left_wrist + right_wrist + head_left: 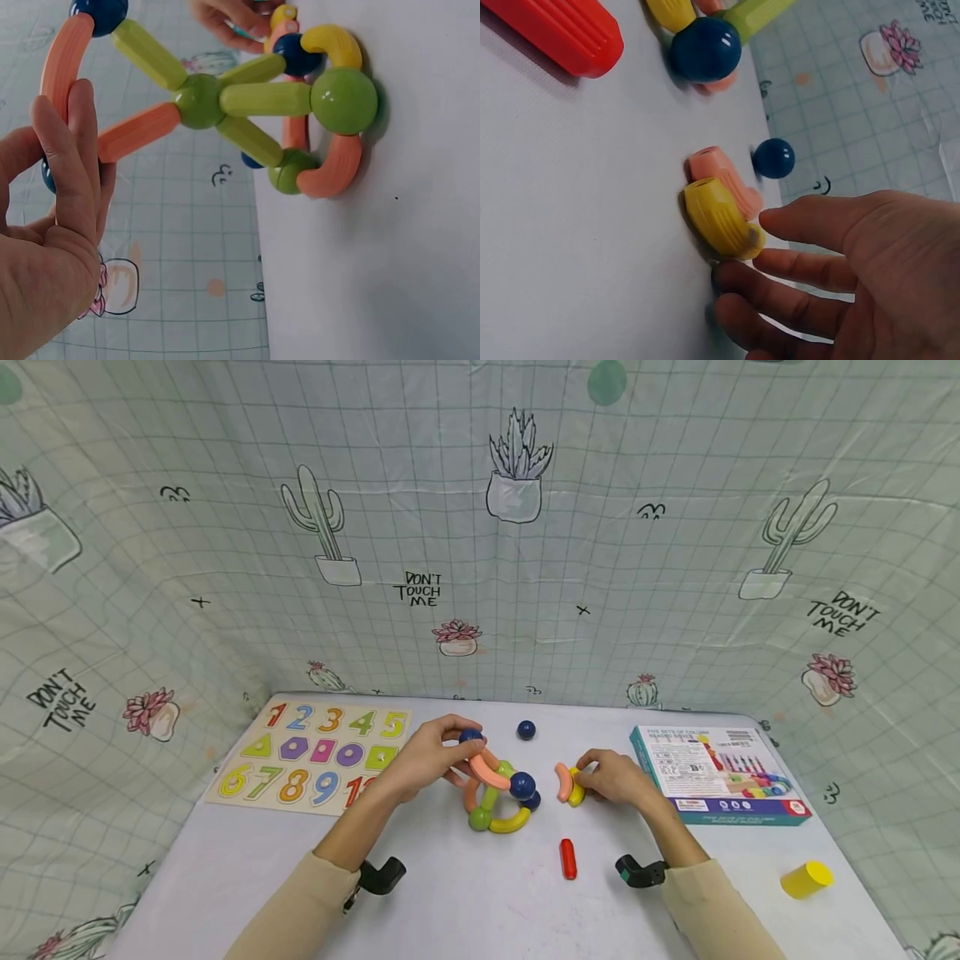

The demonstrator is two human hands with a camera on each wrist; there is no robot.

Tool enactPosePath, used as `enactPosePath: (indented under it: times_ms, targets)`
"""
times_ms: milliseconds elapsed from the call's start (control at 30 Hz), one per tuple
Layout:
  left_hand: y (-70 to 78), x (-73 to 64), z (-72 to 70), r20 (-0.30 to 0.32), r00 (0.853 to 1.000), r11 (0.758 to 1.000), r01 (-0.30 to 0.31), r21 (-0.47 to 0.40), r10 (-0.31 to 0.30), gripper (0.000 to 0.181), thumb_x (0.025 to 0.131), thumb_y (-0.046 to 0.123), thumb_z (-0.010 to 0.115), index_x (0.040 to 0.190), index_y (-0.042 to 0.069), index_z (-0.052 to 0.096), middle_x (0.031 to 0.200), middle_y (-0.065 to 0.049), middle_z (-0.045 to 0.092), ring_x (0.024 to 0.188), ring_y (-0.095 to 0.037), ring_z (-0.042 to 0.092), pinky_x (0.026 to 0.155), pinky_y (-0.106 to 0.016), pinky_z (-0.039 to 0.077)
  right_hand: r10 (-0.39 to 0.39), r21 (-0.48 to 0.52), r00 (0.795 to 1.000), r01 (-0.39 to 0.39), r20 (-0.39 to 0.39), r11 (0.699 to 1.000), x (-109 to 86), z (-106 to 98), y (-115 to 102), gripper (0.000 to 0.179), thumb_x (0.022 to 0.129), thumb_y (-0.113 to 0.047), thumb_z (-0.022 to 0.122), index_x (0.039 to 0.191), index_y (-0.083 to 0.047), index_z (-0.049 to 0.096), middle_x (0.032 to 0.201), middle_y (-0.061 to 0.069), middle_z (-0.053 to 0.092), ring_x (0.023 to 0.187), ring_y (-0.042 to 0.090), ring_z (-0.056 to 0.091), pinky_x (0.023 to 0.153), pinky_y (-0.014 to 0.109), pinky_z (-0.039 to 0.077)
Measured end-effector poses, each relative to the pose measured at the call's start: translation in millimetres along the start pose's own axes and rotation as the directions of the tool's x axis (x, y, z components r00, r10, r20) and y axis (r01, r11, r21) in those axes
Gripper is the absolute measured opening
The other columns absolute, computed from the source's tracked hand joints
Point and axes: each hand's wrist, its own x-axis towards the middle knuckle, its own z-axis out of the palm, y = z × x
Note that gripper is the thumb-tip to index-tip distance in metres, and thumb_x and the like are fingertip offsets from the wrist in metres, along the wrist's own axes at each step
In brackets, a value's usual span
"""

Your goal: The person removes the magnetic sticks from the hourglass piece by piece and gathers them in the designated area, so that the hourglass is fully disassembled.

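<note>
My left hand point(431, 756) grips the upper part of a ball-and-rod construction, its fingers around a blue ball point(470, 736) beside an orange curved rod point(489, 772). Green rods point(266, 99) spread from a green ball point(201, 101) down to a ring of balls and curved rods, including a yellow one point(510, 822), at the table. On the right, my right hand point(611, 775) pinches the end of a yellow curved rod point(718, 216) between thumb and index finger. That rod lies on the table against a loose orange curved rod point(563, 782).
A loose blue ball point(527, 730) sits behind the construction, and a red rod point(567, 859) lies in front. At left is a number-and-shape board point(258, 768). A toy box point(720, 777) and a yellow cylinder point(807, 880) are at right. A patterned cloth point(600, 635) hangs behind the table.
</note>
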Motion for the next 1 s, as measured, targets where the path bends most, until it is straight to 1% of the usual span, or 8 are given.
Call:
enactPosePath:
  times_ms: [200,367,500,567,633,800,900,1000]
  targets:
    - [-1.1,-4.6,-6.1,0.009,1.0,1.0,-0.011,0.02,0.01,0.039,0.097,0.028,0.069,0.131,0.009,0.06,0.117,-0.01,0.067,0.083,-0.021,0.072,0.066,-0.032,0.059,-0.051,-0.015,0.995,0.05,-0.081,0.999,2.2,-3.9,-9.7,0.029,0.098,-0.029,0.063,0.114,-0.005,0.069,0.08,0.007,0.065,0.067,0.02,0.055,0.06,0.03,0.043]
    - [-1.1,-9.3,-13.5,0.03,1.0,1.0,-0.009,0.029,0.008,0.04,0.098,0.027,0.068,0.132,0.008,0.059,0.12,-0.01,0.067,0.084,-0.02,0.072,0.065,-0.033,0.059,-0.091,0.006,0.991,0.093,-0.101,0.996,3.0,-6.6,-23.7,0.028,0.099,-0.031,0.063,0.113,-0.008,0.069,0.085,0.007,0.066,0.071,0.02,0.056,0.062,0.03,0.044]
    - [-0.3,-13.0,-24.3,0.094,0.995,0.999,0.013,0.039,-0.016,0.041,0.098,0.028,0.068,0.133,0.008,0.058,0.125,-0.011,0.065,0.084,-0.021,0.072,0.065,-0.032,0.058,-0.211,0.091,0.974,0.218,-0.076,0.972,-0.5,-4.9,-44.1,0.024,0.099,-0.03,0.064,0.113,-0.011,0.069,0.09,0.011,0.068,0.071,0.027,0.061,0.063,0.034,0.047]
    - [0.0,-13.9,-30.7,0.138,0.99,0.998,0.019,0.055,-0.027,0.041,0.098,0.028,0.068,0.132,0.008,0.059,0.125,-0.011,0.065,0.083,-0.022,0.072,0.064,-0.031,0.057,-0.301,0.14,0.952,0.306,-0.055,0.942,-3.8,-2.9,-57.5,0.021,0.099,-0.029,0.065,0.113,-0.014,0.069,0.089,0.01,0.067,0.067,0.032,0.061,0.06,0.034,0.048]
    - [-0.1,-14.3,-37.0,0.182,0.983,0.998,0.016,0.065,-0.027,0.041,0.098,0.028,0.067,0.132,0.007,0.059,0.125,-0.011,0.065,0.082,-0.024,0.072,0.063,-0.031,0.057,-0.398,0.18,0.917,0.397,-0.033,0.9,-7.9,-1.2,-73.0,0.02,0.099,-0.03,0.065,0.114,-0.017,0.069,0.088,0.007,0.067,0.067,0.032,0.062,0.058,0.034,0.049]
    - [0.2,-12.4,-43.1,0.24,0.971,0.998,0.004,0.067,-0.02,0.044,0.098,0.03,0.067,0.134,0.005,0.058,0.118,-0.013,0.068,0.082,-0.024,0.072,0.062,-0.03,0.056,-0.568,0.25,0.823,0.549,0.004,0.797,-20.8,3.5,-106.9,0.02,0.1,-0.03,0.063,0.117,-0.02,0.068,0.085,-0.003,0.068,0.075,0.021,0.063,0.066,0.033,0.052]
    - [0.4,-11.6,-41.1,0.216,0.976,0.998,0.02,0.062,-0.033,0.045,0.099,0.031,0.066,0.135,0.006,0.057,0.116,-0.014,0.067,0.082,-0.023,0.071,0.062,-0.029,0.055,-0.604,0.286,0.797,0.574,0.02,0.767,-25.3,7.1,-117.2,0.018,0.1,-0.028,0.063,0.117,-0.021,0.068,0.088,-0.003,0.069,0.078,0.023,0.063,0.067,0.033,0.053]
    - [-0.6,-11.9,-39.0,0.165,0.986,0.998,0.027,0.052,-0.035,0.045,0.1,0.031,0.065,0.137,0.007,0.054,0.119,-0.012,0.068,0.081,-0.022,0.069,0.062,-0.029,0.053,-0.614,0.275,0.79,0.588,0.008,0.761,-24.9,11.0,-120.6,0.017,0.1,-0.028,0.063,0.116,-0.023,0.067,0.092,-0.001,0.069,0.08,0.023,0.062,0.066,0.031,0.052]
